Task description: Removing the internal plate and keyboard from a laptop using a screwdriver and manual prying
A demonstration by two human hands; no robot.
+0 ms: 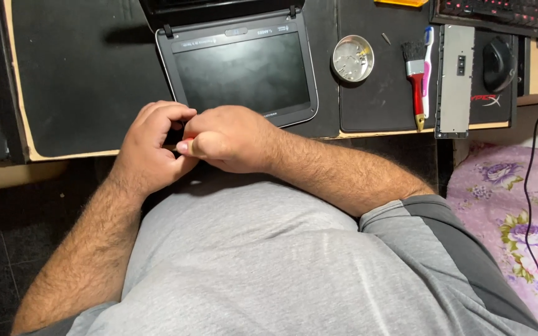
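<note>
Nearest the viewer, a grey shirt (269, 267) is filling the lower frame and hiding the person's lap and the desk's near edge. Just beyond it the two hands are meeting at the front edge of the desk. The right hand (231, 138) is curling into a near fist, thumb lying forward, and is gripping a small red-orange object (188, 136) of which only a sliver is showing between the fingers; its shape and kind are not discernible. The left hand (151, 143) is likewise folding closed, fingertips pressing against the same spot, though whether it is actually grasping the object is impossible to tell. Both hands are overlapping the lower corner of a small laptop (244, 68), which is lying opened flat on a black mat (82, 74), its dark screen facing up and its far half being cut off by the frame. Farther right, a round metal dish (352, 59) is holding small parts too tiny to identify, and a red-handled brush (416, 81) is lying beside a toothbrush (428, 68).
</note>
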